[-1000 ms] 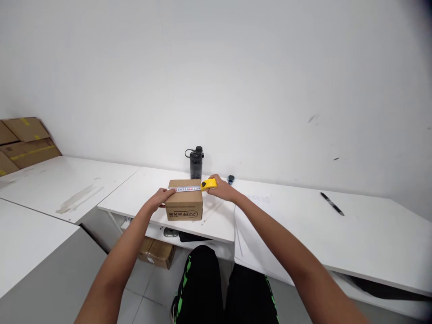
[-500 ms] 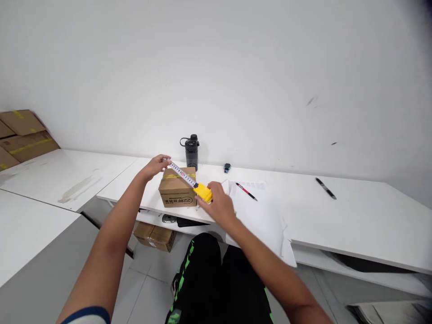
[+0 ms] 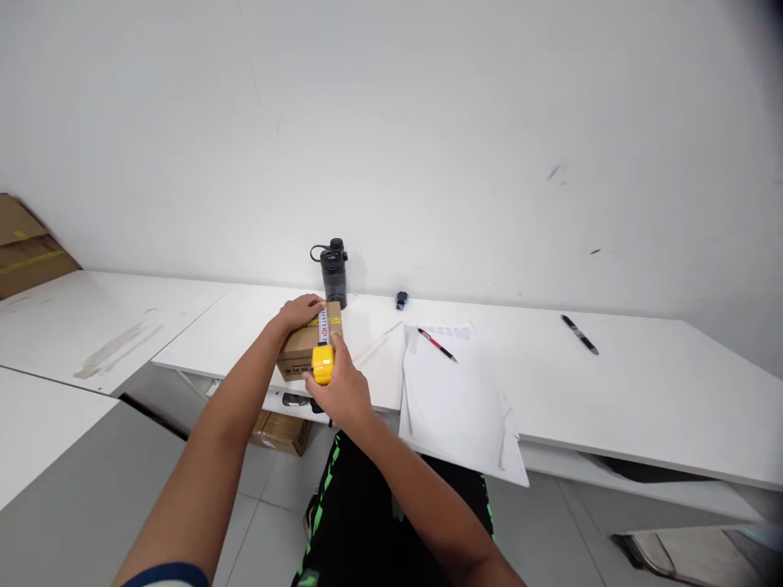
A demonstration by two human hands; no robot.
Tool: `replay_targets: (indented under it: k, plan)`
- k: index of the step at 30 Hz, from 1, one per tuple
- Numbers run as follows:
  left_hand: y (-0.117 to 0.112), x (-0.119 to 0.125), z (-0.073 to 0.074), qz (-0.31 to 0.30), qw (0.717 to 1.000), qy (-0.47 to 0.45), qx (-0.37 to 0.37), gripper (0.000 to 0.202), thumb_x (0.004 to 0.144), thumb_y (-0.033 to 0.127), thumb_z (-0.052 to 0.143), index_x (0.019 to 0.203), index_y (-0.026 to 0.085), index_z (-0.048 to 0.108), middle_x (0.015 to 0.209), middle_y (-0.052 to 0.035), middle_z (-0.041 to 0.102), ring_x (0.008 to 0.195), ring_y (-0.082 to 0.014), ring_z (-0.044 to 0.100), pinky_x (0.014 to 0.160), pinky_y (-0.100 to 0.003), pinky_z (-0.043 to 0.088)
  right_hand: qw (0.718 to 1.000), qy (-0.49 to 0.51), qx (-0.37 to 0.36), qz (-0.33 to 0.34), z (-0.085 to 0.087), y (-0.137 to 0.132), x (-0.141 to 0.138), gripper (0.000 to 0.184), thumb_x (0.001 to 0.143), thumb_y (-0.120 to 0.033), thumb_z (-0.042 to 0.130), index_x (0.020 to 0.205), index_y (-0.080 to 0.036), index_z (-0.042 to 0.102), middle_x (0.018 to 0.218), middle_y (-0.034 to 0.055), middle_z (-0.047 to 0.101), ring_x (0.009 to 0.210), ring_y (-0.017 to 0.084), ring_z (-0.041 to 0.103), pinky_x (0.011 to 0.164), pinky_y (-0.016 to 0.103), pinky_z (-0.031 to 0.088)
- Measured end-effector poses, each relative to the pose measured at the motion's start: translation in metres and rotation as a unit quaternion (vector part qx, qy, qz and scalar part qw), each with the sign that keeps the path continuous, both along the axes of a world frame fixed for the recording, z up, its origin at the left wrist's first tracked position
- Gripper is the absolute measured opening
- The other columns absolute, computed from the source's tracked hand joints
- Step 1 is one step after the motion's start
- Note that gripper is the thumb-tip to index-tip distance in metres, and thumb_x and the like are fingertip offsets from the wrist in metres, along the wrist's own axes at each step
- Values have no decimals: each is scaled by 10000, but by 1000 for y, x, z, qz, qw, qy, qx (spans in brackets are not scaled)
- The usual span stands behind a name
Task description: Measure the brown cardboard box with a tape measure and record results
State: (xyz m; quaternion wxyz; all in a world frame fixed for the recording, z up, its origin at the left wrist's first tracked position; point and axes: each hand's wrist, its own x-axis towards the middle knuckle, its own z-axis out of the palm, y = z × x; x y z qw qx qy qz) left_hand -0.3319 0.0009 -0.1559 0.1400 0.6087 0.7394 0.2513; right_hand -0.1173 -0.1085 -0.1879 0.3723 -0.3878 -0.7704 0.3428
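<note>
A small brown cardboard box (image 3: 296,349) sits on the white table (image 3: 612,383) near its front edge. My right hand (image 3: 340,390) is closed around a yellow tape measure case (image 3: 323,364) at the box's near side. The white tape blade (image 3: 324,326) runs from the case across the box top to its far edge. My left hand (image 3: 301,311) rests on the far top of the box, its fingers pinching the blade's end there.
A dark water bottle (image 3: 333,272) stands behind the box by the wall. White paper sheets (image 3: 456,391) with a red pen (image 3: 436,344) lie to the right; a black pen (image 3: 580,334) farther right. A small blue object (image 3: 401,299) sits near the wall. Cardboard boxes (image 3: 24,244) are stacked far left.
The tape has swung from lying left to right across the box to running front to back. My right hand pulled the case toward me; my left hand moved to the far edge.
</note>
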Motion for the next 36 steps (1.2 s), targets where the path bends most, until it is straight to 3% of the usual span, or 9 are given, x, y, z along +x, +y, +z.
replay_targets:
  k: [7,12,15,19,21,24,27,31,36]
  plan:
    - [-12,13,8,-18,996,-80,44,368,784,498,575,983,207,685,1079,-61,688,983,-249,610,862,-344,466,999,31,25,5,-5,18,-14,661,793,-444,605,1382,-285,350,1340,90,501,1167,287,540,903,447,485]
    - [-45,31,36,-62,986,-87,128,369,797,514,589,978,204,673,1106,-52,677,999,-234,613,864,-322,464,999,42,5,13,-17,15,12,707,815,-453,595,1428,-282,289,1412,77,479,1177,300,560,932,443,480]
    - [-66,51,44,-99,988,-31,118,357,789,552,598,920,231,684,1049,-27,695,971,-239,618,856,-330,462,997,78,-10,-19,-24,21,27,689,835,-468,575,1428,-265,287,1399,93,492,1198,306,548,965,457,457]
    - [-77,62,26,-118,988,89,53,468,869,585,448,1086,235,670,1211,-68,648,1180,-291,535,1042,-423,338,995,94,2,-40,-30,33,37,623,844,-441,558,1392,-255,326,1368,110,511,1194,304,546,974,463,445]
    - [-81,53,13,-94,985,142,35,674,799,650,514,1310,212,539,1445,-112,462,1365,-332,345,1136,-478,163,995,89,-6,-51,-31,38,39,615,828,-459,573,1366,-273,338,1290,106,566,1116,304,593,922,457,475]
    - [-92,30,-1,-70,983,165,33,1051,625,716,652,1468,181,326,1556,-154,247,1435,-369,183,1155,-508,29,991,105,-35,-76,-27,43,41,633,788,-508,603,1312,-267,343,1118,99,634,970,287,648,814,422,520]
    - [-110,9,-6,-54,985,145,71,1035,660,704,629,1488,188,285,1557,-130,259,1437,-341,198,1173,-469,55,984,144,-87,-66,-14,53,37,666,740,-552,631,1249,-229,349,1032,87,642,834,238,662,731,376,541]
    - [-133,-10,-13,32,985,94,138,882,781,667,516,1485,189,286,1547,-96,297,1425,-272,261,1165,-386,204,977,158,-143,23,13,81,12,669,699,-574,660,1197,-212,398,997,56,635,703,174,633,636,330,539]
    - [-154,-19,-49,70,974,-10,216,826,839,738,300,1440,176,369,1487,-119,400,1388,-252,343,1139,-377,263,980,77,-5,185,47,110,-38,610,684,-499,719,1196,-224,534,1093,41,635,935,198,608,822,337,490]
